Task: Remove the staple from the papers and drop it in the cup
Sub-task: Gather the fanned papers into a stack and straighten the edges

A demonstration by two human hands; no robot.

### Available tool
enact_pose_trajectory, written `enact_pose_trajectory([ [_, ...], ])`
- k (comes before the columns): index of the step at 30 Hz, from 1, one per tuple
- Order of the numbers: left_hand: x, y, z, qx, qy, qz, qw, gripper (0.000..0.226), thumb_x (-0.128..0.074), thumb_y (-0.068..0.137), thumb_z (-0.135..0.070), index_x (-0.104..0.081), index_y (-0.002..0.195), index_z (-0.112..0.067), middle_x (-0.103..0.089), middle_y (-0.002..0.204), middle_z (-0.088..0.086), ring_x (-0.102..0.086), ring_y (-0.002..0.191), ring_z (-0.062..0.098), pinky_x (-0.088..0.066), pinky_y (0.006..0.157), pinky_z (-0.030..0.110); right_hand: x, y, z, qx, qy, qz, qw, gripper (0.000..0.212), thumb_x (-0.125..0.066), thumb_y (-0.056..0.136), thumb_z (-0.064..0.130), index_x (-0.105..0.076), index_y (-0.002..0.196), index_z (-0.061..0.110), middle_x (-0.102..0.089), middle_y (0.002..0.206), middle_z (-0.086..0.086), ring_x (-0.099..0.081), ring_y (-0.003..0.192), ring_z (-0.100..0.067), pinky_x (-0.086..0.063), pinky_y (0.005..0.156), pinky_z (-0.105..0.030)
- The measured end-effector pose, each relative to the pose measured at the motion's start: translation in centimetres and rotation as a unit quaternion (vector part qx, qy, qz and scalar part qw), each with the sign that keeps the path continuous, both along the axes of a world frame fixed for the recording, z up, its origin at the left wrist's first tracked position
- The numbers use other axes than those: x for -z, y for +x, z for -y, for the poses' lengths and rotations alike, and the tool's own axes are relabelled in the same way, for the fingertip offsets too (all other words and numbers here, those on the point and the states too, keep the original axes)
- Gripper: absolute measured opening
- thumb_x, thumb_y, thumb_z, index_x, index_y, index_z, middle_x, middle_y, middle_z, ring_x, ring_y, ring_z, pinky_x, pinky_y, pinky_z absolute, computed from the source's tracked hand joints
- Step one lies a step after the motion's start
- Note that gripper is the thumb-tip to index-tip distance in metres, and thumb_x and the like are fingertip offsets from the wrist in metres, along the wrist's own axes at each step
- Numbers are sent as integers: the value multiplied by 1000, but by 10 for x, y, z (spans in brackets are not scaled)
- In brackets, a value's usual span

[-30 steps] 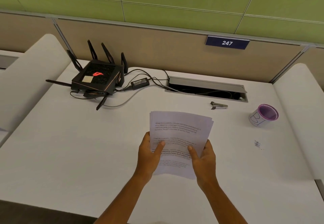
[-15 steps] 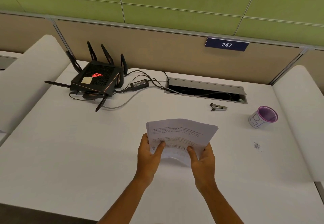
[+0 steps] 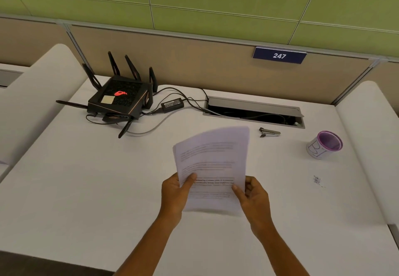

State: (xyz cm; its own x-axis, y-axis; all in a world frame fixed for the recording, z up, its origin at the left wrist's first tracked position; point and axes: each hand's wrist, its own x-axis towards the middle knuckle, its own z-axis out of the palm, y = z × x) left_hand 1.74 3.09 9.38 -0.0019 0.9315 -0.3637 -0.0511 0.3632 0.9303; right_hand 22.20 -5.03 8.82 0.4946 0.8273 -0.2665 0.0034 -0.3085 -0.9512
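A stack of printed white papers (image 3: pixel 212 159) is held up above the middle of the white desk. My left hand (image 3: pixel 175 193) grips its lower left edge and my right hand (image 3: pixel 254 198) grips its lower right edge, thumbs on the front page. The staple is too small to make out. A small grey staple remover (image 3: pixel 269 132) lies on the desk beyond the papers, to the right. The cup (image 3: pixel 324 147), white with a purple inside and rim, stands at the far right, apart from both hands.
A black router (image 3: pixel 119 100) with antennas, its power brick (image 3: pixel 172 104) and cables sit at the back left. An open cable slot (image 3: pixel 254 112) runs along the back edge. A small dark speck cluster (image 3: pixel 316 180) lies on the desk below the cup.
The papers, tilted flat half a second ago, are raised upright again and turned slightly clockwise. Both hands keep their hold on the lower edges.
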Motion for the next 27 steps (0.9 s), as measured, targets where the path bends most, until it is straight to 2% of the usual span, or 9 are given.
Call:
enact_pose_trajectory([
  [3, 0, -9, -4, -53, -20, 40, 998, 9, -79, 95, -24, -79, 104, -23, -84, 95, -11, -80, 89, 12, -62, 66, 19, -3, 14, 5, -37, -24, -56, 997, 25, -77, 91, 15, -69, 115, 16, -79, 109, 0, -77, 99, -22, -63, 84, -34],
  [6, 1, -12, -2, -90, -46, 98, 990, 16, -78, 95, -19, -79, 111, -23, -84, 103, -10, -81, 93, 10, -64, 68, 21, -3, 14, 11, -51, -23, -139, 989, 31, -73, 92, 9, -68, 123, 10, -78, 117, -8, -75, 107, -30, -62, 92, -47],
  [11, 5, -2, 11, -120, -96, 177, 972, 26, -75, 97, -18, -77, 121, -26, -83, 115, -4, -80, 105, 17, -63, 84, 36, 0, -12, 13, 13, 7, -269, 963, 45, -73, 87, 12, -66, 131, 12, -75, 125, -10, -71, 116, -29, -56, 99, -53],
  [13, 7, 3, 18, -122, -113, 206, 964, 30, -73, 98, -19, -75, 126, -27, -82, 118, -1, -79, 107, 21, -64, 84, 38, 2, -21, 11, 34, 12, -295, 955, 44, -72, 88, 13, -66, 132, 13, -74, 126, -9, -70, 117, -28, -54, 101, -54],
  [17, 13, 7, 29, -104, -135, 215, 962, 33, -73, 98, -18, -73, 129, -28, -81, 120, 3, -79, 110, 24, -63, 94, 48, 6, -24, 8, 51, -20, -230, 972, 36, -72, 93, 11, -67, 127, 17, -77, 120, -4, -74, 110, -26, -62, 90, -51],
  [22, 22, -23, 11, -121, -112, 222, 961, 33, -71, 98, -20, -71, 131, -22, -80, 124, 5, -77, 115, 26, -68, 83, 37, 0, 5, 9, 38, -48, -149, 987, 26, -72, 94, 12, -70, 119, 19, -80, 110, 0, -78, 99, -24, -65, 78, -44],
  [24, 25, -45, -4, -112, -106, 180, 972, 34, -71, 98, -25, -71, 132, -20, -80, 125, 5, -75, 117, 28, -67, 89, 43, -2, 20, 10, 28, -62, -124, 990, 23, -71, 95, 13, -71, 118, 18, -80, 109, -1, -78, 97, -25, -64, 81, -47],
  [27, 26, -71, -22, -7, -96, 42, 994, 41, -75, 93, -40, -72, 133, -30, -79, 125, -2, -74, 116, 28, -62, 99, 53, -6, 37, 11, 10, -73, -93, 993, 21, -69, 96, 13, -72, 117, 17, -81, 108, -3, -79, 94, -25, -64, 80, -44],
])
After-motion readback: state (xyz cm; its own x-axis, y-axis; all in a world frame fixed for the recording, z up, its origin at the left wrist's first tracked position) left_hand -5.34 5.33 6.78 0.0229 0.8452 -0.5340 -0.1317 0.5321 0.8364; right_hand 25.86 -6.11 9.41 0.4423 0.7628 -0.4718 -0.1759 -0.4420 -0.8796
